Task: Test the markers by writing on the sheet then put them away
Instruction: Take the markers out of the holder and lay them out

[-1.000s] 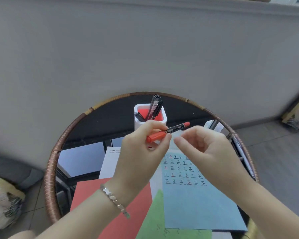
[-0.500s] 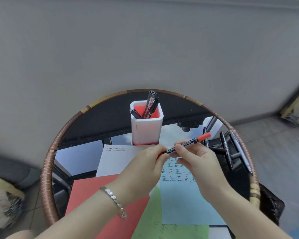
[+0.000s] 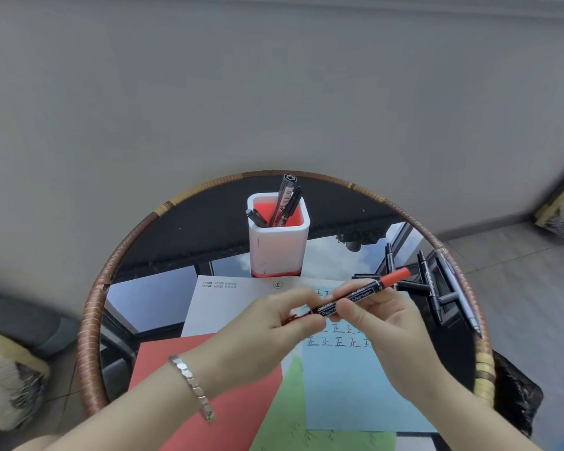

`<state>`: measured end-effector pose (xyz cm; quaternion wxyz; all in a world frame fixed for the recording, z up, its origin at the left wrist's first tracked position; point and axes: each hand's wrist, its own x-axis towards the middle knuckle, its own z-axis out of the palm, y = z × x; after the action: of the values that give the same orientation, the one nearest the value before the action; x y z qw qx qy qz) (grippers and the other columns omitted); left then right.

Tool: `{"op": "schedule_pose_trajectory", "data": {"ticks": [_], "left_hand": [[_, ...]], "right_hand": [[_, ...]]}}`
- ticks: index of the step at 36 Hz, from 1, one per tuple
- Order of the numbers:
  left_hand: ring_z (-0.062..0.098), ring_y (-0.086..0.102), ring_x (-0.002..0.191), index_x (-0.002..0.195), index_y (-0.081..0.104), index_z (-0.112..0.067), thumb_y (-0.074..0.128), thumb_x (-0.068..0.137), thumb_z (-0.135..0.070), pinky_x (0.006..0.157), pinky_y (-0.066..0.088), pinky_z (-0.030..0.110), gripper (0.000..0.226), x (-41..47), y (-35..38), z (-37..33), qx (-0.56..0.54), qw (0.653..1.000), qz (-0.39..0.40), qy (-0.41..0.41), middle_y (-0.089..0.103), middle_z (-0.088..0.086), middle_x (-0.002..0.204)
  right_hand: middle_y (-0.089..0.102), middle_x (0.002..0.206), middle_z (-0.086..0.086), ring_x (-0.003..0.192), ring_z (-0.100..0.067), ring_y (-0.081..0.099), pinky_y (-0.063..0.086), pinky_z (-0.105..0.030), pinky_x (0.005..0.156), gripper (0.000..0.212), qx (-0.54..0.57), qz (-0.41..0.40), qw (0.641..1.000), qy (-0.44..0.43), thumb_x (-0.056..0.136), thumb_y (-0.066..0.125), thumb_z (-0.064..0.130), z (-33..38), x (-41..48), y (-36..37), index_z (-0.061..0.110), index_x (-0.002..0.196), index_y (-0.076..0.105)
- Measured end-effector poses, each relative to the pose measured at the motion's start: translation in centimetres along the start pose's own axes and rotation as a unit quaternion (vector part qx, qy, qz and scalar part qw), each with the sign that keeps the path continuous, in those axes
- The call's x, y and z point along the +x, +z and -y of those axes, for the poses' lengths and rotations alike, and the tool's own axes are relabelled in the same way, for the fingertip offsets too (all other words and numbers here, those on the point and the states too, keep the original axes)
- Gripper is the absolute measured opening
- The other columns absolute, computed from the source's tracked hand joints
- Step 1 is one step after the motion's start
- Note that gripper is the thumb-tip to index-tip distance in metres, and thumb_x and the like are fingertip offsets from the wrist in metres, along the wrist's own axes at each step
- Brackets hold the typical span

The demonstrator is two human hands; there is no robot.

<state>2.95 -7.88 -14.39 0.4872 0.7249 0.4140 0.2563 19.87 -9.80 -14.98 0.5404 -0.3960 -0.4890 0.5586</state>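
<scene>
Above the blue sheet: both hands meet on one red marker (image 3: 358,296), held level over the written rows.
Left hand: the left hand (image 3: 267,333) pinches the near end of the marker between thumb and fingers — a bit of red shows at the fingertips, but whether that is the cap or the tip I cannot tell.
Right hand: the right hand (image 3: 385,323) grips the black barrel with thumb and forefinger, the red end cap pointing up and to the right.
Sheet: the blue sheet (image 3: 355,385) carries several rows of the same small character in black and red near its top; most of it below is bare.
Done so far: a few markers stand in the white cup (image 3: 277,245) at the back of the table, so some look tested and put away.
Left to do: a cluster of dark markers (image 3: 427,288) lies on the glass table (image 3: 150,304) just right of the sheet — these seem to be waiting their turn.
Step in hand: judging by the grip, the red marker is being uncapped or recapped; which one is unclear.
Other paper: red paper (image 3: 228,402), green paper (image 3: 287,418) and a white page (image 3: 228,304) overlap to the left.
</scene>
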Motion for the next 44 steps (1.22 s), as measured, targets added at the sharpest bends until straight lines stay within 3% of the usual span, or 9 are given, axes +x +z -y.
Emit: {"op": "schedule_pose_trajectory", "data": {"ticks": [2,5,7,11,16,24,29,36,44], "left_hand": [[0.018,0.026,0.052,0.086,0.052,-0.038,0.044,0.091,-0.039,0.051,0.024,0.030,0.009,-0.1,0.0,0.0,0.018,1.000,0.008,-0.009,0.029,-0.009,0.048],[0.011,0.027,0.046,0.097,0.039,-0.036,0.036,0.091,-0.044,0.046,0.027,0.025,0.011,-0.3,-0.1,0.4,0.073,0.997,-0.018,-0.028,0.032,-0.008,0.054],[0.007,0.027,0.045,0.099,0.037,-0.034,0.034,0.094,-0.032,0.047,0.028,0.023,0.006,-0.3,-0.4,0.9,0.051,0.995,-0.058,-0.057,0.035,-0.005,0.061],[0.011,0.037,0.056,0.093,0.036,-0.033,0.032,0.094,-0.017,0.053,0.034,0.025,0.017,-0.4,-0.8,2.0,0.038,0.985,-0.145,-0.087,0.047,0.001,0.071],[-0.008,0.052,0.069,0.094,0.036,-0.027,0.038,0.095,-0.024,0.060,0.038,0.005,0.004,-0.3,-0.6,2.7,0.049,0.981,-0.166,-0.086,0.064,-0.014,0.088],[-0.004,0.056,0.077,0.087,0.055,-0.024,0.053,0.090,-0.028,0.062,0.038,0.003,0.006,0.0,-0.2,2.2,0.048,0.975,-0.205,-0.077,0.063,-0.013,0.084],[-0.004,0.051,0.076,0.086,0.059,-0.023,0.054,0.089,-0.031,0.063,0.038,0.007,0.010,2.1,0.7,1.7,0.108,0.969,-0.219,-0.044,0.059,-0.009,0.086],[0.019,0.055,0.090,0.101,0.059,-0.015,0.050,0.091,-0.034,0.075,0.046,0.033,0.023,8.4,4.1,0.7,0.213,0.957,-0.189,-0.052,0.061,0.001,0.100],[0.026,0.054,0.096,0.102,0.056,-0.010,0.051,0.091,-0.027,0.078,0.045,0.036,0.021,12.7,6.5,1.6,0.265,0.950,-0.146,-0.074,0.058,0.009,0.106]], "right_hand": [[0.070,0.071,0.000,0.069,-0.013,0.065,0.051,-0.018,0.068,0.031,-0.015,0.007,1.000,0.004,0.054,0.082,0.041,0.1,0.3,-0.2,0.019,0.074,0.071],[0.063,0.073,0.000,0.068,-0.012,0.063,0.053,-0.020,0.067,0.018,-0.034,-0.063,0.997,0.018,0.075,0.068,0.028,1.0,1.9,-1.0,0.013,0.084,0.063],[0.059,0.076,0.001,0.064,-0.008,0.060,0.054,-0.021,0.065,0.018,-0.155,-0.109,0.981,0.045,0.089,0.054,0.015,1.7,3.4,-1.9,0.009,0.105,0.057],[0.063,0.087,-0.009,0.065,-0.014,0.055,0.044,-0.021,0.057,0.055,-0.372,-0.102,0.918,0.092,0.091,0.053,0.021,1.5,6.0,-3.7,0.025,0.139,0.025],[0.064,0.087,-0.021,0.067,-0.020,0.052,0.043,-0.027,0.058,0.003,-0.502,-0.045,0.862,0.056,0.090,0.055,0.021,-0.8,8.1,-3.4,0.019,0.091,0.056],[0.051,0.091,-0.001,0.087,-0.018,0.048,0.041,-0.030,0.069,0.021,-0.648,-0.010,0.760,0.055,0.091,0.051,0.030,-2.6,9.3,-5.0,0.023,0.102,0.068],[0.058,0.098,-0.008,0.102,-0.028,0.050,0.046,-0.040,0.085,0.024,-0.651,-0.021,0.757,0.057,0.091,0.052,0.028,-2.3,9.2,-7.3,0.020,0.109,0.067],[0.067,0.106,-0.004,0.110,-0.022,0.051,0.041,-0.032,0.091,0.025,-0.616,-0.013,0.785,0.057,0.090,0.051,0.018,-2.0,8.8,-8.6,0.017,0.109,0.068],[0.064,0.112,-0.005,0.111,-0.020,0.052,0.041,-0.033,0.094,0.026,-0.599,-0.023,0.799,0.038,0.089,0.051,0.014,-2.3,8.3,-9.2,0.017,0.109,0.067]]}}
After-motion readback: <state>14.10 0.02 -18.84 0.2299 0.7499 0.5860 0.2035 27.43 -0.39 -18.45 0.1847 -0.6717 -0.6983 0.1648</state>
